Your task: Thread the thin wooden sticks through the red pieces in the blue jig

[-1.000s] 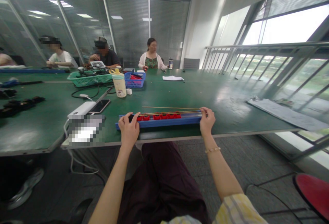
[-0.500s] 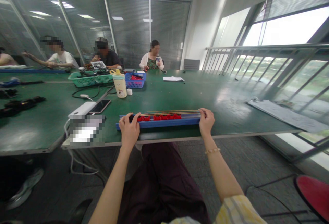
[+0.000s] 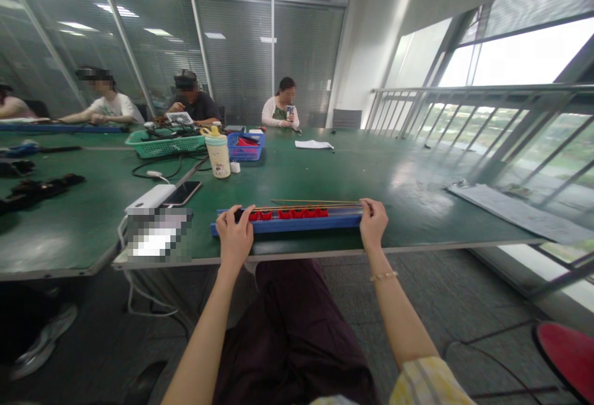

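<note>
From the left, along the near edge of the green table (image 3: 371, 163), see a white charging unit (image 3: 151, 199) and a smartphone (image 3: 183, 192) just beside it, then, farther back, a cream drinking bottle (image 3: 218, 158). Next, find the left hand (image 3: 234, 238) clamped, thumb and fingers closed in, on the left end of a long blue channel (image 3: 297, 226), with a black piece (image 3: 238, 214) partly hidden there. Inside the channel, note red clips (image 3: 297, 213) in a row: two at the left, a gap, then four. Above the clips, see thin tan rods (image 3: 315, 201) running to the right hand (image 3: 374, 222), pinched between thumb and fingertip at the channel's right end. Cannot tell whether also pressing on the channel there. Well to the right, see a clipboard (image 3: 505, 210).

Probably steadying the channel while aligning the rods. To do it well, keep the left end flat on the table without disturbing the black piece or the clips. Over the middle, watch the farther rod, slanting away with a loose left end; bring it parallel by small turns of the right fingers. At the right, pinch lightly enough not to bend so thin a length.

Compared with a second ago, find that loose end shifted rightwards, with both hands in much the same places. On the far side, note a cup (image 3: 290, 111) now raised by a person (image 3: 275, 115), rather than standing on the table.
</note>
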The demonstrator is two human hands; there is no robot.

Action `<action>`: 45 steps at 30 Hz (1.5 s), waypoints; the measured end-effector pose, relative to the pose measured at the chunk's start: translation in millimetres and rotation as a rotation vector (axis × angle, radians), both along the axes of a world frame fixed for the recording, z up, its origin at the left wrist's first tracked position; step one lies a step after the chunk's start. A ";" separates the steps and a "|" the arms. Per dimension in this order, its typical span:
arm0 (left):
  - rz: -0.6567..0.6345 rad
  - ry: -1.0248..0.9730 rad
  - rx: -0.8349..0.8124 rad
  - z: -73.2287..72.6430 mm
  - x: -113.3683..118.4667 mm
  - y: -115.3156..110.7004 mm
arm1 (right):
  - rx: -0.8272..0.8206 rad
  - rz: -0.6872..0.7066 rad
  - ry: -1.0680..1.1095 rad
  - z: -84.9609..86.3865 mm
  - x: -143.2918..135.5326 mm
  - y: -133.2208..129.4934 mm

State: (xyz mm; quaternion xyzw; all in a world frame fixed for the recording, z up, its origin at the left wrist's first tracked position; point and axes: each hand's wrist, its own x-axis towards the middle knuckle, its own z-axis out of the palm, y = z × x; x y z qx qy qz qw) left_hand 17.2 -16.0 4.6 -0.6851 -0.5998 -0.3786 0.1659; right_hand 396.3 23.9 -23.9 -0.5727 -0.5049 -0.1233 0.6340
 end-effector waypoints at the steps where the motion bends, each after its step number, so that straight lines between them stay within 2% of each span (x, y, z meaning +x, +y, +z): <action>1: -0.002 -0.001 -0.002 -0.1 -0.4 0.0 | 0.001 -0.001 -0.004 -0.5 -0.2 -0.2; 6: -0.014 -0.003 -0.006 -0.7 -2.5 0.2 | -0.016 -0.009 -0.055 -1.7 2.9 1.5; 9: -0.009 0.000 0.006 -0.9 -3.2 0.5 | -0.035 0.005 -0.105 5.3 11.2 9.2; 13: -0.012 0.007 0.012 -1.6 -4.2 0.9 | -0.111 0.140 -0.145 23.1 31.4 32.0; 16: -0.013 0.001 0.009 -2.3 -4.7 1.2 | -0.222 0.215 -0.138 30.1 48.0 51.1; 19: -0.013 -0.005 0.015 -2.5 -4.3 1.3 | -0.331 0.213 -0.087 26.2 58.3 63.1; 25: -0.017 -0.011 0.018 -2.0 -2.7 1.1 | -0.427 0.297 -0.148 10.9 62.9 71.7; 30: -0.014 -0.006 0.014 -1.4 -2.2 0.6 | -0.512 0.346 -0.161 5.9 67.2 79.5; 37: -0.010 -0.006 0.014 -1.6 -1.9 1.3 | -0.730 0.318 -0.317 10.4 65.4 86.9; 45: -0.004 0.004 0.023 -2.5 -1.7 2.2 | -0.936 0.303 -0.348 24.7 57.3 81.2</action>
